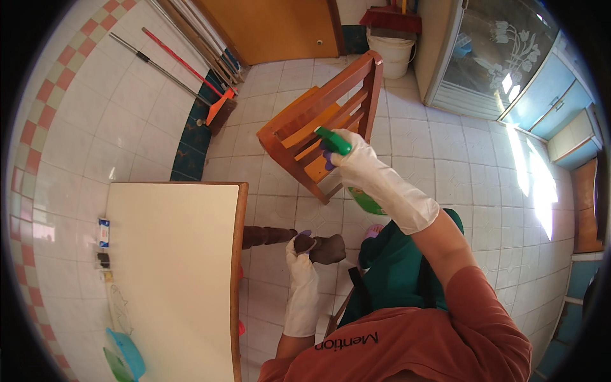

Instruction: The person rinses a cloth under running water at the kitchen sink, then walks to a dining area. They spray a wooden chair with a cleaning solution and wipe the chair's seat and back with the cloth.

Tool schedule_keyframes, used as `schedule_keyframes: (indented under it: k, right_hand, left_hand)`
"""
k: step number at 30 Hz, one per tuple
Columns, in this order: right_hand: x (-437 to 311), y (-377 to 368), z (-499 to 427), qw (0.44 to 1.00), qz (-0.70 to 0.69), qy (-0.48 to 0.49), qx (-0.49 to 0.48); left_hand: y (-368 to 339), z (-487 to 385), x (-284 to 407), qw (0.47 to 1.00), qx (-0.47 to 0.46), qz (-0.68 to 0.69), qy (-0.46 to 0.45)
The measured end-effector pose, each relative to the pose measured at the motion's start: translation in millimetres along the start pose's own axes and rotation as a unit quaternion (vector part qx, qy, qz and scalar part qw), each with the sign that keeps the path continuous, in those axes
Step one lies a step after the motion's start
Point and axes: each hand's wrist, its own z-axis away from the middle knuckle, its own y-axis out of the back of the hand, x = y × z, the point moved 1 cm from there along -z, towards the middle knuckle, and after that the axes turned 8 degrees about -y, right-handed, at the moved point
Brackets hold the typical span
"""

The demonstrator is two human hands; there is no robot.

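My right hand (pixel 352 150), in a cream rubber glove with purple fingers, grips a green-headed spray bottle (pixel 365 200) around its neck. The bottle's green trigger head (pixel 334 141) points away to the upper left, in front of the slatted back of a brown wooden chair (pixel 329 112). Part of the bottle is hidden behind my gloved forearm. Lower down, my left hand (pixel 301 248), gloved the same way, holds a bunched dark brown cloth (pixel 329 249), which hangs out to the right. This hand is close to the turned dark leg (pixel 267 236) of the table.
A cream-topped table (pixel 176 267) stands at my left, with a blue plastic basin (pixel 126 353) and small items along the wall. Beyond are an orange-headed broom (pixel 222 107), a wooden door (pixel 277 28) and a white bucket (pixel 391 55). A glass-doored cabinet (pixel 491 62) stands right.
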Motion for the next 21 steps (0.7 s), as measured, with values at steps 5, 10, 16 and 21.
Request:
schedule_keyframes:
  k: [5, 10, 16, 21]
  right_hand:
    - [10, 36, -15, 0.996, -0.06, 0.02, 0.056]
    - [3, 69, -19, 0.985, -0.031, 0.0, 0.171]
    - [16, 80, -42, 0.981, -0.073, 0.003, 0.18]
    - [11, 79, -42, 0.982, -0.128, 0.01, 0.141]
  left_hand:
    - [4, -2, -4, 0.999, 0.008, -0.031, 0.016]
    - [5, -3, -13, 1.0, -0.002, -0.026, 0.004]
    - [3, -2, -12, 1.0, 0.0, -0.008, -0.018]
    - [1, -1, -8, 1.0, 0.008, -0.009, -0.016]
